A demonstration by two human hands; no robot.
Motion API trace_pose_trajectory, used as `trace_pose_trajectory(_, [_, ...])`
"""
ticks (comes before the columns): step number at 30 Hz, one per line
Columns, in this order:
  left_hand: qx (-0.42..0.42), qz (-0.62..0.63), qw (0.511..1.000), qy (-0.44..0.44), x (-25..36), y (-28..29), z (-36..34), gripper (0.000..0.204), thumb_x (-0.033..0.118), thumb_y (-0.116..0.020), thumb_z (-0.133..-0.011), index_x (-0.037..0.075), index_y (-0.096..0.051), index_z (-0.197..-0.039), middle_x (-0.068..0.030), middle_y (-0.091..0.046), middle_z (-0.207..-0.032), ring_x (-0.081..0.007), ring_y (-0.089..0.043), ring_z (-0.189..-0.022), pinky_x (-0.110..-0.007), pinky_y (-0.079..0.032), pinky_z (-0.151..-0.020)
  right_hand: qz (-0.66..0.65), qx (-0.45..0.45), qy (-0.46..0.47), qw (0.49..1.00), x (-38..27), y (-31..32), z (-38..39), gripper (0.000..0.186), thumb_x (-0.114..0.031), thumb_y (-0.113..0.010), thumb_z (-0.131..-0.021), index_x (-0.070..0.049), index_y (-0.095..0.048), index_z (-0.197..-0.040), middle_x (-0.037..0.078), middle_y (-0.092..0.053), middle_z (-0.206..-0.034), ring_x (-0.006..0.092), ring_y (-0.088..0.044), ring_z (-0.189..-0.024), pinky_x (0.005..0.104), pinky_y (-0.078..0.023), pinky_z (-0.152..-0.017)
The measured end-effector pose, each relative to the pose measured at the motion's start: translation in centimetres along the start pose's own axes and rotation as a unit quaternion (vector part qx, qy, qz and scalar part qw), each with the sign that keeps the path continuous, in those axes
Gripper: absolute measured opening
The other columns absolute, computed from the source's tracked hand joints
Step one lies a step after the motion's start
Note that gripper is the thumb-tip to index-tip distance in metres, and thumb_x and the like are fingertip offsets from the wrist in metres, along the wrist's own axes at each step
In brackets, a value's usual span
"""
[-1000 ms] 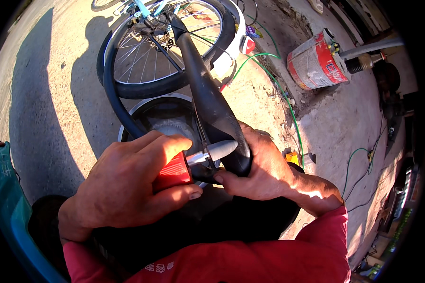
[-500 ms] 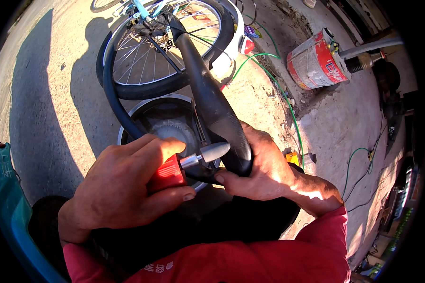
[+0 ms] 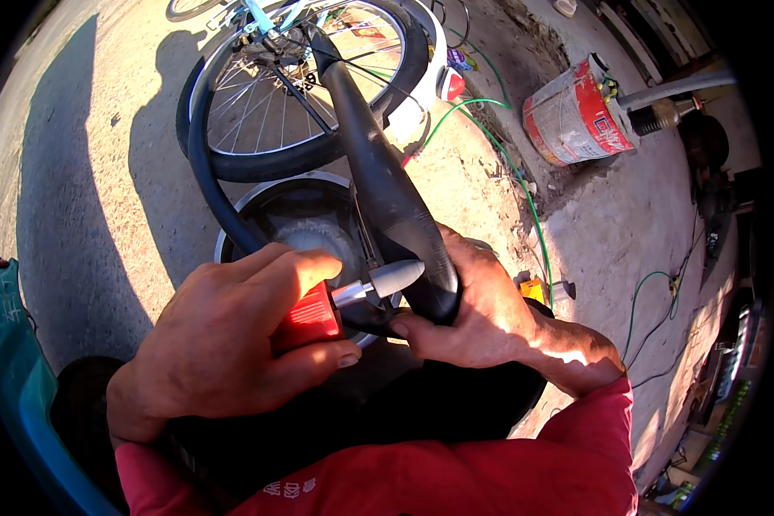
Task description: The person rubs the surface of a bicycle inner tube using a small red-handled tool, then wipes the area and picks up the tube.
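Note:
My left hand [image 3: 211, 335] grips a red-handled tool [image 3: 305, 320] with a metal shaft and a grey, bullet-shaped tip [image 3: 394, 276], which lies against a black inner tube. My right hand [image 3: 477, 318] is closed round the lower bend of that inner tube [image 3: 374, 181]. The thick tube stretches up toward a bicycle wheel [image 3: 249, 155] lying on its side. Beneath both hands sits a round dark basin or wheel with a pale rim [image 3: 258, 191]; which it is, I cannot tell.
A red and white bucket [image 3: 568, 116] stands at upper right beside a pale pipe [image 3: 679, 86]. Green hose [image 3: 537, 215] crosses the concrete. A yellow object [image 3: 531, 286] lies right of my hands. Teal plastic [image 3: 9, 344] is at far left, and dark clutter lines the right edge.
The tool's tip and my left hand have shifted slightly left and down since a second ago, with a small movement back right since half a second ago. My right hand stays in place.

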State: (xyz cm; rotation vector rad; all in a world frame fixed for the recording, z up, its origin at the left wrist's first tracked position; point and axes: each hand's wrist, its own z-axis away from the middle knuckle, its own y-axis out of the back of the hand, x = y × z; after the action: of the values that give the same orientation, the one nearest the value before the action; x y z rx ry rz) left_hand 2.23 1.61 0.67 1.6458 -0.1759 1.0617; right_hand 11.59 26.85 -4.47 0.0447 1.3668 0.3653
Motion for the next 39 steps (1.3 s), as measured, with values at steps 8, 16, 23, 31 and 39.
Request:
trace_pose_trajectory(8, [-0.011, 0.004, 1.000, 0.004, -0.2, 0.1, 0.1, 0.064, 0.029, -0.093, -0.073, -0.001, -0.065, -0.122, -0.0173, -0.070, -0.096, -0.0353, -0.072, -0.081, -0.040, -0.055, -0.068, -0.003, 0.005, 0.019, 1.000, 0.0, 0.0, 0.0, 0.073, -0.001, -0.079, -0.078, -0.003, -0.050, -0.144, 0.007, -0.068, -0.112, 0.0133, -0.066, -0.096, 0.0330, -0.055, -0.084])
trace_pose_trajectory(16, [0.007, 0.019, 1.000, -0.017, 0.0, -0.2, -0.4, 0.063, 0.024, -0.093, -0.072, 0.000, -0.065, -0.122, -0.0176, -0.072, -0.098, -0.0370, -0.073, -0.085, -0.041, -0.057, -0.072, 0.057, 0.009, 0.030, 0.998, -0.2, 0.0, 0.1, 0.077, -0.001, -0.079, -0.077, -0.003, -0.048, -0.147, 0.008, -0.068, -0.116, 0.0141, -0.064, -0.107, 0.0342, -0.053, -0.093])
trace_pose_trajectory(23, [0.054, -0.008, 0.998, 0.022, -0.3, 0.2, 0.2, 0.062, 0.022, -0.093, -0.070, 0.001, -0.067, -0.122, -0.0162, -0.072, -0.097, -0.0348, -0.074, -0.084, -0.040, -0.056, -0.073, 0.006, 0.013, 0.017, 1.000, 0.3, 0.1, 0.1, 0.077, -0.001, -0.080, -0.076, -0.002, -0.050, -0.146, 0.007, -0.068, -0.119, 0.0142, -0.062, -0.110, 0.0333, -0.051, -0.096])
trace_pose_trajectory(31, [0.033, 0.014, 0.999, 0.035, -0.3, -0.2, 0.0, 0.062, 0.023, -0.093, -0.071, 0.000, -0.067, -0.121, -0.0161, -0.072, -0.096, -0.0342, -0.074, -0.085, -0.038, -0.057, -0.075, 0.023, 0.008, 0.004, 1.000, 0.1, 0.0, 0.0, 0.075, -0.003, -0.081, -0.075, -0.002, -0.051, -0.144, 0.007, -0.068, -0.115, 0.0143, -0.063, -0.105, 0.0335, -0.052, -0.092])
trace_pose_trajectory(39, [0.012, 0.002, 1.000, -0.005, -0.1, -0.3, 0.1, 0.064, 0.027, -0.094, -0.071, -0.001, -0.067, -0.122, -0.0168, -0.072, -0.100, -0.0336, -0.074, -0.086, -0.038, -0.057, -0.075, 0.019, -0.010, -0.021, 1.000, -0.3, 0.0, -0.2, 0.073, -0.006, -0.081, -0.077, -0.002, -0.051, -0.144, 0.008, -0.069, -0.110, 0.0135, -0.067, -0.095, 0.0321, -0.055, -0.084])
